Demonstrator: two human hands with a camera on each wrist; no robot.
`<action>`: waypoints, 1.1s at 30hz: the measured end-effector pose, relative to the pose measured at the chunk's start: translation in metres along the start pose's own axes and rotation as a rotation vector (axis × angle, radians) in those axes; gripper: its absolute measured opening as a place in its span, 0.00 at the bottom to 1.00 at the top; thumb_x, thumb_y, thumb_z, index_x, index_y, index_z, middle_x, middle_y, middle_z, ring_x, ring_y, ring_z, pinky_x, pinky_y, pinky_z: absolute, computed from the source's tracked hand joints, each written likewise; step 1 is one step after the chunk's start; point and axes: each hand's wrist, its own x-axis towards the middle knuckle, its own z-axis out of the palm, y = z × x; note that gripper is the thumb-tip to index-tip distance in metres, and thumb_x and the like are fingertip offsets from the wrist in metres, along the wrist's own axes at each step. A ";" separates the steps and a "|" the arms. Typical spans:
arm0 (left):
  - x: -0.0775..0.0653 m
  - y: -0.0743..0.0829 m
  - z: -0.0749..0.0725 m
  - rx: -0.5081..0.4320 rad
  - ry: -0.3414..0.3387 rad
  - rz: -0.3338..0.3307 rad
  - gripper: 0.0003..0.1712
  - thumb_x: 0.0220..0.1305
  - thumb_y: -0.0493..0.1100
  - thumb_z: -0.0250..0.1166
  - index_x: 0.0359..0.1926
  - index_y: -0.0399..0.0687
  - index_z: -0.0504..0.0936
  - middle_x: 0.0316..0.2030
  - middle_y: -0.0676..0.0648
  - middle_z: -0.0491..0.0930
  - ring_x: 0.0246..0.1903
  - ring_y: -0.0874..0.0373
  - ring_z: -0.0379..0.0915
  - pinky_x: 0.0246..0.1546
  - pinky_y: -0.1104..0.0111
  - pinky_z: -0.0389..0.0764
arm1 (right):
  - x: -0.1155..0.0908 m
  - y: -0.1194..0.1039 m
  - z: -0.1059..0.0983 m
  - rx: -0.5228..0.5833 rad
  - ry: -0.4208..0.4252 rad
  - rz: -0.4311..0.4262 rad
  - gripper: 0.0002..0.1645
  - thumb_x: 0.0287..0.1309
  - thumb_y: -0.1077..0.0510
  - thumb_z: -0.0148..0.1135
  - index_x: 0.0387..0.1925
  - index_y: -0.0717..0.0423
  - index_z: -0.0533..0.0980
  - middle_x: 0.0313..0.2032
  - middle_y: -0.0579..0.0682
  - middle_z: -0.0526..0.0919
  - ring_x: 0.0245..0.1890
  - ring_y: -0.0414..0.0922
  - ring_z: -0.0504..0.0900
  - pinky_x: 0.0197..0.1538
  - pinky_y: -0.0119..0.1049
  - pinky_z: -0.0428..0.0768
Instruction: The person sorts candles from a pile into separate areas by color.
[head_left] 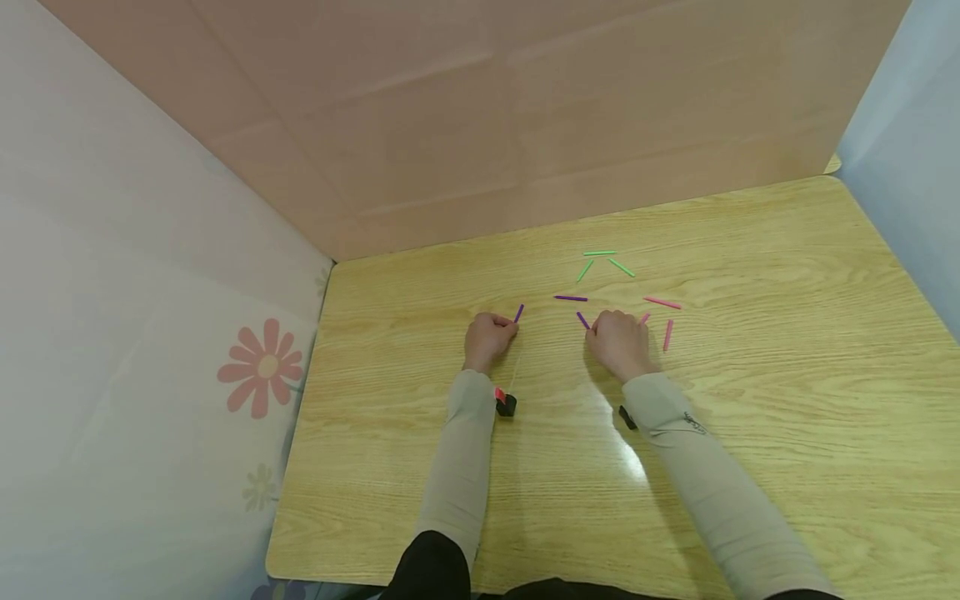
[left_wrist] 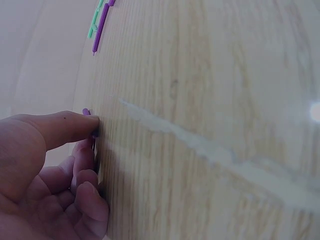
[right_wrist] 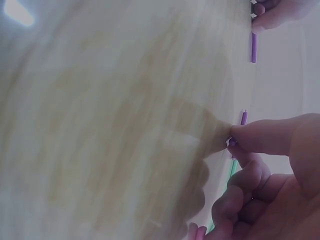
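Note:
Left of the table's middle, my left hand [head_left: 489, 337] pinches a thin purple stick [head_left: 519, 312] between thumb and forefinger, its far end sticking out. My right hand [head_left: 621, 343] pinches another purple stick [head_left: 582, 320] that slants up to the left. A third purple stick [head_left: 571, 298] lies almost level between and beyond the hands. In the right wrist view, thumb and fingertip meet on the purple stick's end [right_wrist: 232, 142], close to the tabletop. Beside my right hand lie pink sticks [head_left: 663, 302], one partly hidden behind the fingers.
Three green sticks [head_left: 599, 252] lie farther back on the wooden table [head_left: 390, 442]. A tan panel [head_left: 525, 125] stands along the back edge, and a flowered white curtain [head_left: 150, 333] hangs at the left. Small black wrist cameras [head_left: 507, 406] sit at both cuffs.

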 end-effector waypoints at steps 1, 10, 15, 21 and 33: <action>0.000 0.000 0.000 0.001 0.000 0.001 0.11 0.59 0.50 0.67 0.36 0.49 0.88 0.39 0.48 0.86 0.37 0.53 0.79 0.38 0.64 0.77 | 0.000 0.000 0.000 0.002 -0.001 0.001 0.28 0.58 0.60 0.51 0.04 0.48 0.57 0.12 0.45 0.59 0.16 0.43 0.58 0.19 0.35 0.56; 0.000 -0.001 0.003 0.013 0.002 0.005 0.11 0.60 0.50 0.66 0.37 0.49 0.88 0.40 0.49 0.86 0.38 0.53 0.80 0.39 0.63 0.77 | 0.000 0.000 -0.003 0.026 -0.041 0.030 0.27 0.55 0.61 0.50 0.04 0.48 0.56 0.11 0.45 0.58 0.16 0.43 0.59 0.20 0.37 0.58; 0.000 -0.003 0.003 0.022 -0.004 0.018 0.13 0.63 0.51 0.64 0.40 0.48 0.87 0.38 0.48 0.86 0.36 0.54 0.79 0.37 0.65 0.76 | 0.000 -0.001 -0.005 0.025 -0.084 0.051 0.28 0.57 0.59 0.50 0.04 0.48 0.56 0.12 0.45 0.59 0.16 0.44 0.61 0.21 0.37 0.61; -0.002 -0.002 0.002 0.033 -0.010 0.025 0.14 0.65 0.51 0.62 0.41 0.47 0.86 0.38 0.48 0.85 0.37 0.55 0.80 0.38 0.65 0.76 | 0.001 -0.001 -0.007 0.023 -0.097 0.067 0.29 0.59 0.57 0.52 0.05 0.48 0.57 0.12 0.46 0.61 0.18 0.45 0.65 0.22 0.39 0.63; -0.007 -0.002 0.006 0.071 0.027 0.057 0.14 0.68 0.49 0.58 0.42 0.47 0.85 0.37 0.48 0.85 0.35 0.55 0.79 0.37 0.65 0.76 | 0.002 -0.001 -0.006 0.031 -0.115 0.073 0.30 0.62 0.55 0.53 0.05 0.48 0.57 0.12 0.45 0.61 0.18 0.45 0.66 0.24 0.39 0.64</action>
